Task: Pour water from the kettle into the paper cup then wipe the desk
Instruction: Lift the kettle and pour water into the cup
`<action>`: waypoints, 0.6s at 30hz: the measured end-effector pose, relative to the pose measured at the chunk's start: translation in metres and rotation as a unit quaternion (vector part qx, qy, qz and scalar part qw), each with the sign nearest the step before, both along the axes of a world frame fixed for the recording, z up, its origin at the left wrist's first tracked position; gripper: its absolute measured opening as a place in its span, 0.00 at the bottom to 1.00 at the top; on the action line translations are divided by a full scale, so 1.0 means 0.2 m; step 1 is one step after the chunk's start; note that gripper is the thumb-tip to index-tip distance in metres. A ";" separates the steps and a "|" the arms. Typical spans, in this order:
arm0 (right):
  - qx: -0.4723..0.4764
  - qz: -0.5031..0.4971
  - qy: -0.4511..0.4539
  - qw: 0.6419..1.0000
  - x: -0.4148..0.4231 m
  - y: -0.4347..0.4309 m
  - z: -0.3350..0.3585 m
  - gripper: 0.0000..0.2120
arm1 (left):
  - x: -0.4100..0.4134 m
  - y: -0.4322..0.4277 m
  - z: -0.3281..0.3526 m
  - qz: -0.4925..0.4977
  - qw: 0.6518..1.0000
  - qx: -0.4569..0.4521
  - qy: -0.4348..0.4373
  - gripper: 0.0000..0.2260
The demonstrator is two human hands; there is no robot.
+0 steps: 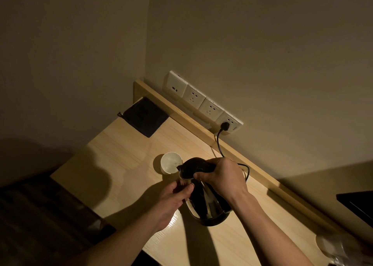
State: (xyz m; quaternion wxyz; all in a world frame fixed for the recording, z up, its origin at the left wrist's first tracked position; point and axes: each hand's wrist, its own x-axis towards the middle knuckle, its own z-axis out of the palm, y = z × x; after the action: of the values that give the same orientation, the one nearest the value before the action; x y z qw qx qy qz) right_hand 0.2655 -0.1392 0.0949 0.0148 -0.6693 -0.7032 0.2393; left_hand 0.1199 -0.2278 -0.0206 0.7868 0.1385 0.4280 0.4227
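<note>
A steel kettle (205, 203) with a black lid and base is tilted toward a white paper cup (170, 162), its spout over the cup's rim. My right hand (221, 175) is closed around the kettle's black handle at the top. My left hand (173, 197) presses against the kettle's side, fingers on the metal body. The cup stands upright on the light wooden desk (125, 150). A dark folded cloth (145, 116) lies flat at the desk's far left corner.
A black power cord (219, 142) runs from a wall socket strip (203, 102) down to the desk behind the kettle. A raised wooden ledge (181, 116) borders the back. A dark object (357, 205) sits at right; something pale and blurred (331, 247) lies bottom right.
</note>
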 end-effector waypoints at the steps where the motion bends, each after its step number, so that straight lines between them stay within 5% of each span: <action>1: 0.000 0.002 0.003 1.000 0.00 0.00 0.00 0.27 | 0.00 0.00 0.00 0.000 1.000 0.000 0.000 0.26; 18: -0.003 0.003 0.019 1.000 0.03 0.00 -0.04 0.26 | -0.01 0.00 0.03 -0.022 0.999 -0.003 0.043 0.29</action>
State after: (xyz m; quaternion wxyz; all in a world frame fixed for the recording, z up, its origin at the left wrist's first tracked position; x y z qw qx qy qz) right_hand 0.2717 -0.1399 0.0870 0.0253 -0.6627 -0.7040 0.2541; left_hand 0.1175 -0.2287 -0.0145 0.7773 0.1634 0.4592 0.3978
